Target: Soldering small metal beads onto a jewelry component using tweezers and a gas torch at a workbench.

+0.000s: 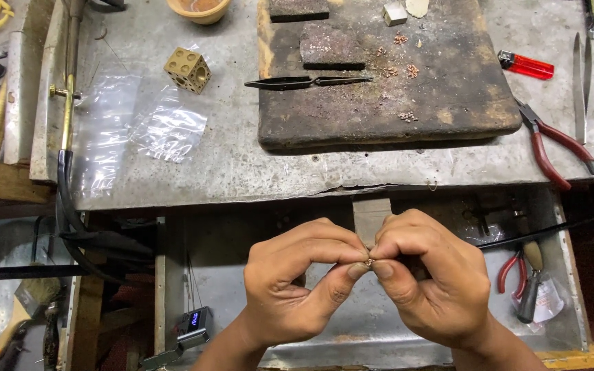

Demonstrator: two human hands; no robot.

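Pinched between both thumbs and forefingers: small metal ring [370, 262], held by left hand [297, 282] and right hand [427, 278] over lower tray [352, 336]. Progress: ring looks unfinished, stage unclear. Metal bench [228, 165] above holds charred block [386, 75], tweezers [307, 82], brass cube [188, 69], red pliers [555, 144], lighter [526, 65].

Both forearms rise from the bottom edge of the view and angle inward, so the hands meet below the near edge of the worktop. The left hand [295, 275] is curled, knuckles up, thumb and forefinger pinched together at their tips. The right hand [429, 275] mirrors it, fingers folded, its thumb and forefinger tips pressed against the left's.
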